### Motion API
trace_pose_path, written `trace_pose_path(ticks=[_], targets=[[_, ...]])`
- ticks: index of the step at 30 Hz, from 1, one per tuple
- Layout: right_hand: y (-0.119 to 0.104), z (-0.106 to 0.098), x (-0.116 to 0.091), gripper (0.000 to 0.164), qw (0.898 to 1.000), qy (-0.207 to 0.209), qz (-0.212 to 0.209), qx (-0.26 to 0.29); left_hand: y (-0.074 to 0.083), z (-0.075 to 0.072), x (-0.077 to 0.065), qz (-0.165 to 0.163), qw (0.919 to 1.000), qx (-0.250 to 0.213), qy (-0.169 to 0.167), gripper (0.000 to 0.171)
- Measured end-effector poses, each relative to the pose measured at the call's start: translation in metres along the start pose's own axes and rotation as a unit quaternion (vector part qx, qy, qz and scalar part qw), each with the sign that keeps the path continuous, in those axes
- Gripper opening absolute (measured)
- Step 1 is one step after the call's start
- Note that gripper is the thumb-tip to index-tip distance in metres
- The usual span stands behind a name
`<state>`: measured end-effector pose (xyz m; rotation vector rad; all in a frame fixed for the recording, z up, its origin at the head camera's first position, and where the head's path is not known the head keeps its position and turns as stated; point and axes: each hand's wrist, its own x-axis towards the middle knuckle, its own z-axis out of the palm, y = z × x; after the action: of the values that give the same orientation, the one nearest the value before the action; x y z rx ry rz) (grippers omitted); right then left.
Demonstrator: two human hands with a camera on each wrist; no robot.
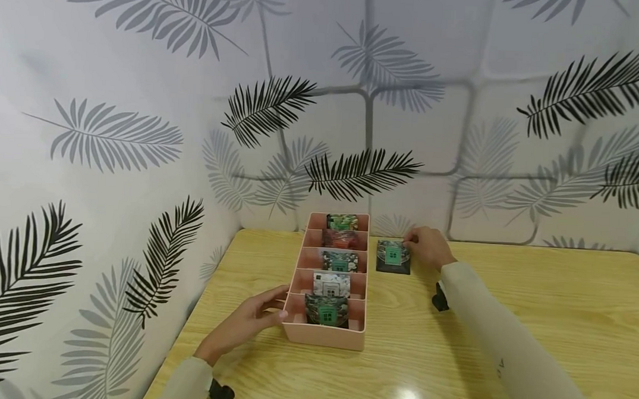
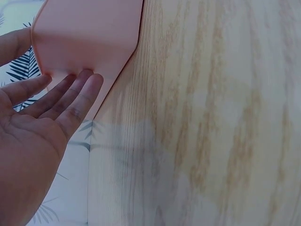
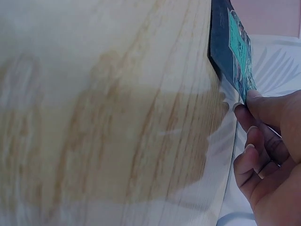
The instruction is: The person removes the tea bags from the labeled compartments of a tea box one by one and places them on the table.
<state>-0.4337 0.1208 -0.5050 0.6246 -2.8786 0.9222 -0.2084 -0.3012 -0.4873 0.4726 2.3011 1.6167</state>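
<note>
A pink compartmented organizer box [image 1: 323,338] stands on the table, a sachet in each of its compartments. My left hand [image 1: 247,318] is at the box's near left corner; in the left wrist view, several of its fingertips touch the outer wall, the fingers fairly straight. To the right of the box, my right hand [image 1: 430,246] pinches the upper right corner of a dark sachet with a green label [image 1: 394,256]. Seen from the right wrist, thumb and index finger meet at the sachet's corner [image 3: 237,52], while the other fingers are bent beneath.
The wooden table [image 1: 550,305] extends far to the right. A wall with a leaf pattern [image 1: 408,126] rises behind its back edge and along its left side. Inside the box, the nearest sachet [image 1: 326,312] is dark with a green label; a white one [image 1: 330,285] sits behind it.
</note>
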Motion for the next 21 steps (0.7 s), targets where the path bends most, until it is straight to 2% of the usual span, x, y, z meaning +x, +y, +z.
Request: trace_pose_path(ticks=[11,21], targets=[[0.002,-0.003,-0.005,0.015,1.000,0.003,-0.003,0.007,0.001,0.002,0.001,0.000,1.0000,0.000,0.000,0.064],[-0.011,-0.020,-0.020,0.018,0.999,0.017,-0.048,0.010,0.001,0.001,0.000,0.002,1.0000,0.007,-0.001,0.066]])
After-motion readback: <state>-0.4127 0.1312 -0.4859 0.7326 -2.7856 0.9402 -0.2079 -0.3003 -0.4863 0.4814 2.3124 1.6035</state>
